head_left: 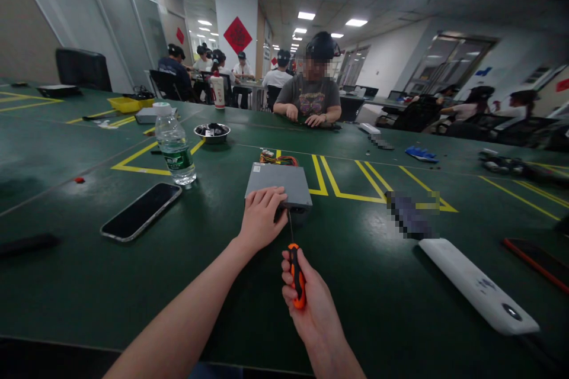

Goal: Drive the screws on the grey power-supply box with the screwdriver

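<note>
A grey metal computer power supply (291,180) lies on the green table, with a bundle of coloured cables (287,159) at its far side. My left hand (262,216) grips its near left part, fingers across the top and thumb down at the near face. In my right hand (311,302) is an orange and black screwdriver (297,278), its shaft pointing away from me. The screwdriver's tip meets the near face of the power supply beside my left thumb; the exact contact point is too small to make out.
Left of the power supply are a phone (141,211), a water bottle (175,151) and a metal bowl (212,132) of small dark parts. To the right lies a white handheld device (478,284). A blue item (421,154) sits farther back. Across the table is a person (309,92).
</note>
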`<state>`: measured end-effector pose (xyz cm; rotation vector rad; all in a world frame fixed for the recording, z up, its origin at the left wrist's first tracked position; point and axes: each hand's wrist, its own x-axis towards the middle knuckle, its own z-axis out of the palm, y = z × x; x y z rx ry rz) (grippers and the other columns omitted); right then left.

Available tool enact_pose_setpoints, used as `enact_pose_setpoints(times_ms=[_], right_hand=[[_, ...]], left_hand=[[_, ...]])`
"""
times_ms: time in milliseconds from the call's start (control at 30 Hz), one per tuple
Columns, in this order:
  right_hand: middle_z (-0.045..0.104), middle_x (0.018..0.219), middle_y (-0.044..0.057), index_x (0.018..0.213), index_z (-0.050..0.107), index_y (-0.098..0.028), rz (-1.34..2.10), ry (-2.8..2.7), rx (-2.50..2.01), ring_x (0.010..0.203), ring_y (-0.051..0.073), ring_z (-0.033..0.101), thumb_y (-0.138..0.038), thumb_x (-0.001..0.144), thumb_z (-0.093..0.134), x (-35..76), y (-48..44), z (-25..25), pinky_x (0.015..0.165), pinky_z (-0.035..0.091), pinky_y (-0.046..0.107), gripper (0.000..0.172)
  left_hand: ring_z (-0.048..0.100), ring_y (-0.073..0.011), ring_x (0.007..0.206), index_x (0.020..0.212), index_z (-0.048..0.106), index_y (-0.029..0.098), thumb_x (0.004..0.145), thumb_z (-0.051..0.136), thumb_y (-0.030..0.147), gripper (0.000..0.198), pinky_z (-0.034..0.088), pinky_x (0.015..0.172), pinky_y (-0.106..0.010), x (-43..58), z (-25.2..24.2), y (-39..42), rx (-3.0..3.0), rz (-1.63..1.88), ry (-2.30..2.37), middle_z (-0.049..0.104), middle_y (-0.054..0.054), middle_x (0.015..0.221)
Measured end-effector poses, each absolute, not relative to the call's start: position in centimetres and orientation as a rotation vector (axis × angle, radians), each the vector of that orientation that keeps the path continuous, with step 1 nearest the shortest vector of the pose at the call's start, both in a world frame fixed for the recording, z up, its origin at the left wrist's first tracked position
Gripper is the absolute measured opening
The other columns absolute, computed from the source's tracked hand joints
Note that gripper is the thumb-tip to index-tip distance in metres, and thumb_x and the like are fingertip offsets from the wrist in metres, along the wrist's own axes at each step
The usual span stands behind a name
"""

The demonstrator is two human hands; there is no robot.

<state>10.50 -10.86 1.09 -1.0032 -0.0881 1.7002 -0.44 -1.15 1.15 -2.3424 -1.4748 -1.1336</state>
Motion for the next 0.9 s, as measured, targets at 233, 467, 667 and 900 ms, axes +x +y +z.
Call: enact_pose_setpoints(times_ms=[233,467,667,900], right_hand=[[0.056,0.061,0.0,0.073,0.059,-0.011,1.67,-0.045,-0.978,0.041,0.002,0.04,-0.015,0.08,0.063,10.19,-10.76,1.58,0.031,0.025,0.009,0.01],[0.054,0.059,0.002,0.078,0.06,-0.008,1.799,-0.003,-0.936,0.038,0.001,0.038,-0.024,0.096,0.038,10.55,-10.6,1.92,0.031,0.026,0.009,0.033],[0.056,0.063,0.002,0.076,0.059,-0.01,1.738,-0.033,-0.947,0.037,0.001,0.036,-0.019,0.092,0.047,10.38,-10.72,1.92,0.03,0.023,0.01,0.021],[0.054,0.062,0.002,0.08,0.06,-0.008,1.79,-0.016,-0.936,0.04,0.002,0.04,-0.024,0.095,0.042,10.68,-10.96,2.03,0.032,0.027,0.01,0.029]], left_hand=[[0.048,-0.0219,0.113,0.103,0.054,0.024,0.08,0.055,0.024,0.024,0.032,0.095,-0.04,-0.46,1.09,-1.11,-2.335,-1.131,-1.477,0.059,-0.001,0.121],[0.048,-0.0217,0.114,0.103,0.054,0.024,0.08,0.054,0.024,0.023,0.032,0.095,-0.04,-0.47,1.07,-1.13,-2.34,-1.125,-1.471,0.059,-0.001,0.122],[0.048,-0.0214,0.114,0.103,0.054,0.024,0.08,0.055,0.024,0.023,0.031,0.095,-0.04,-0.51,1.06,-1.09,-2.331,-1.137,-1.473,0.059,-0.001,0.121],[0.048,-0.0217,0.113,0.102,0.055,0.024,0.081,0.055,0.024,0.021,0.032,0.094,-0.04,-0.43,1.01,-1.05,-2.327,-1.147,-1.476,0.059,-0.002,0.121]])
